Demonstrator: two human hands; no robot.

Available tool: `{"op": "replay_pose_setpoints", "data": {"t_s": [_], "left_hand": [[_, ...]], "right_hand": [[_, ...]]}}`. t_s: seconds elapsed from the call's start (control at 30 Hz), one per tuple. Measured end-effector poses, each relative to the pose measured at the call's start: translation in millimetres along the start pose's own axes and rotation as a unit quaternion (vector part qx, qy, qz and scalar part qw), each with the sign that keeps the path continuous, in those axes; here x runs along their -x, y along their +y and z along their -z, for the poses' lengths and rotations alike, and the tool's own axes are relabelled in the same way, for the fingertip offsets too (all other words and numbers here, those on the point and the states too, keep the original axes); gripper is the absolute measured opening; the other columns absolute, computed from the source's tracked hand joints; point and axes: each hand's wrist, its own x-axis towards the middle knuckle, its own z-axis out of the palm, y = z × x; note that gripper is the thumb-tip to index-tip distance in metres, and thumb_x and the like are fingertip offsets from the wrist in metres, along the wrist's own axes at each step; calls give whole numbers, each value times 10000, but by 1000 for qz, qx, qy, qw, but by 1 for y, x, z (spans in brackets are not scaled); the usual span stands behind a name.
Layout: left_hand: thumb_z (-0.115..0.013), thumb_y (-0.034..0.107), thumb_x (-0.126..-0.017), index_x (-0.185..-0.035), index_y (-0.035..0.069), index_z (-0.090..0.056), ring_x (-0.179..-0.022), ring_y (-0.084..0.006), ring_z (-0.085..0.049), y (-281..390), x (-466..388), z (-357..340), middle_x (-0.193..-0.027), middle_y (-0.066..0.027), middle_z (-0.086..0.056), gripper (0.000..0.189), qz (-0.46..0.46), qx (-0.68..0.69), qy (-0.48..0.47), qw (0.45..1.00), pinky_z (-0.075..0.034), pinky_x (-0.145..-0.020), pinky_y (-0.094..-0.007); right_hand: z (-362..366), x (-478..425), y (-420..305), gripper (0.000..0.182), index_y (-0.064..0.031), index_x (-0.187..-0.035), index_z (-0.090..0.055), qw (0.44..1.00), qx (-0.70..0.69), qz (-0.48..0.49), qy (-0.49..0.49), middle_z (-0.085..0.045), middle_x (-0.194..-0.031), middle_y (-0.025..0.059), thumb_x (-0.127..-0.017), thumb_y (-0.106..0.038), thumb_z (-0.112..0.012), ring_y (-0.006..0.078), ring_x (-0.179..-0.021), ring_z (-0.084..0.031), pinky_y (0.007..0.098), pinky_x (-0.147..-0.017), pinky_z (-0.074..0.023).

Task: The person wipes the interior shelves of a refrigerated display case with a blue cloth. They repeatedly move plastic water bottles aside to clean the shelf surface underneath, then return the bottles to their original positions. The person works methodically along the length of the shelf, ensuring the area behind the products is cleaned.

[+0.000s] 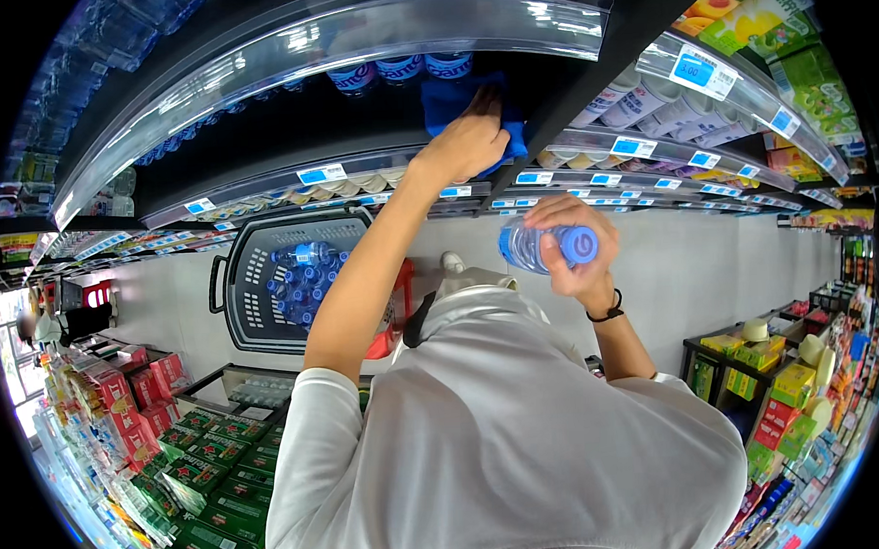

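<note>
My left hand (475, 137) presses a blue cloth (448, 107) onto the dark shelf, at its right end beside the upright divider. Just behind the cloth, several water bottles with blue labels (401, 69) stand in a row under the clear shelf-edge strip. My right hand (576, 244) is wrapped around a clear plastic water bottle (526, 248) with a blue cap, held over the floor in front of the shelves. The cloth hides part of the shelf under my left fingers.
A grey shopping basket (230, 303) with several blue-capped bottles stands left of my body. Drink cans (666, 110) fill the shelf right of the divider. Green beer cartons (233, 492) are stacked at lower left. A display stand (693, 353) is at right. Another person (78, 323) is at far left.
</note>
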Motion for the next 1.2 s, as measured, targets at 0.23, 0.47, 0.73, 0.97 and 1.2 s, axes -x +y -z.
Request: {"op": "replay_pose_setpoints", "data": {"t_s": [0.23,0.47,0.73,0.97,1.2], "left_hand": [[-546,166,-891,-1173,-47,-613,-1320,-409,-469,-3,-35,-13,-1345,-279,-541,360,-8,-76,66,995,-392,-1121,-450],[-586,120,-869,-1236,-8,-606,-1256,-384,-514,-3,-15,-7,-1274,-218,-606,390,-39,-101,70,992,-414,-1090,-465],[-599,125,-870,-1195,-2,-647,-1235,-357,-521,-18,-14,-11,-1219,-183,-653,352,-102,-49,132,985,-408,-1074,-452],[-598,115,-866,-1116,0,-696,-1104,-353,-626,-57,75,55,-1147,-177,-697,293,-11,-32,151,988,-466,-997,-436],[-623,209,-880,-1094,32,-721,-1102,-367,-633,-155,139,122,-1159,-190,-685,295,164,-37,243,955,-487,-985,-392]], "right_hand": [[-8,4,13,80,15,-830,-639,1000,12,-8,-19,-693,-786,152,-756,6,-667,287,-722,-689,383,-732,-559],[-25,7,18,117,13,-808,-631,999,-33,-18,-19,-692,-778,142,-695,23,-660,283,-712,-693,384,-709,-565],[-28,-24,8,151,10,-825,-633,997,9,81,-5,-700,-818,160,-677,27,-655,318,-767,-705,415,-754,-571],[-56,-76,26,161,2,-864,-640,966,106,230,47,-700,-850,142,-712,-10,-693,315,-799,-706,423,-769,-570],[-82,-112,75,160,-4,-853,-662,962,179,158,129,-698,-815,111,-738,-23,-772,252,-696,-682,323,-642,-536]]}}
